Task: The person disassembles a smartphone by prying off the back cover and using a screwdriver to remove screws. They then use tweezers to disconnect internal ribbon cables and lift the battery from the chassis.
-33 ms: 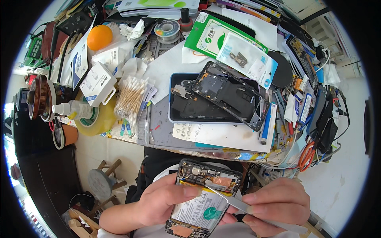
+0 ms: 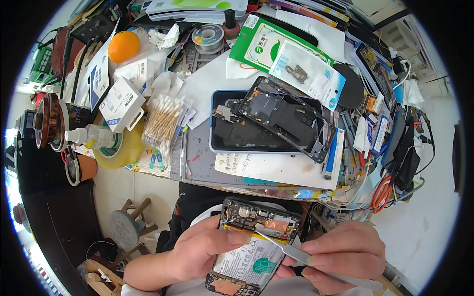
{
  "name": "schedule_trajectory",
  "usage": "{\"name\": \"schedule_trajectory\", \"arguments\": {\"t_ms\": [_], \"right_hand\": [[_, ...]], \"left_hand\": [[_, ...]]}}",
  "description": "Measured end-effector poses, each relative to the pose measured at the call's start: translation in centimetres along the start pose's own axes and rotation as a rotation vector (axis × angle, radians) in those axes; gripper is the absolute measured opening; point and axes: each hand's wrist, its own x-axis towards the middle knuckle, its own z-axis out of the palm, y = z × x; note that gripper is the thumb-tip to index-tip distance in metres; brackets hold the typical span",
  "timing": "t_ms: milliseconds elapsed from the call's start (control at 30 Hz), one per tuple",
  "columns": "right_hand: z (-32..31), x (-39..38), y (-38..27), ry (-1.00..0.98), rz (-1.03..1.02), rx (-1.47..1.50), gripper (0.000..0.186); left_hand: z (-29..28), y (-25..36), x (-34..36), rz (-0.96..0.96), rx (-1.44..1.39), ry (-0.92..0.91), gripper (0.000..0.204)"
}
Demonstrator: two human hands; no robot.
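Note:
My left hand grips an opened smartphone over my lap, its thumb resting across the phone near the edge of the white-labelled battery. Bare circuit board and copper-coloured patches show above and below that battery. Between the thumb and fingers of my right hand is a pair of slim metal tweezers. Their thin bent tip reaches the seam between the battery and the upper board; whether it touches a part there is too small to tell. Fingertips behind the phone are partly hidden.
On the cluttered bench ahead lie a phone back cover and a loose phone frame across it. Cotton swabs, a solder spool and an orange stand left. Tools and orange cable crowd the right. A stool stands below left.

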Motion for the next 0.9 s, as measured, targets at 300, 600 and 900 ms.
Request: {"name": "schedule_trajectory", "arguments": {"t_ms": [300,600,900], "right_hand": [[-0.1,-0.1,0.1,0.036,0.121,0.114,0.030],[-0.1,0.3,-0.1,0.043,0.118,0.122,0.029],[-0.2,0.3,0.0,0.060,0.108,0.172,0.027]], "left_hand": [[-0.4,-0.2,0.2,-0.016,-0.078,-0.031,0.060],[0.2,-0.3,0.1,-0.055,-0.073,0.052,0.069],[1.0,0.0,-0.2,-0.088,0.036,0.155,0.074]]}}
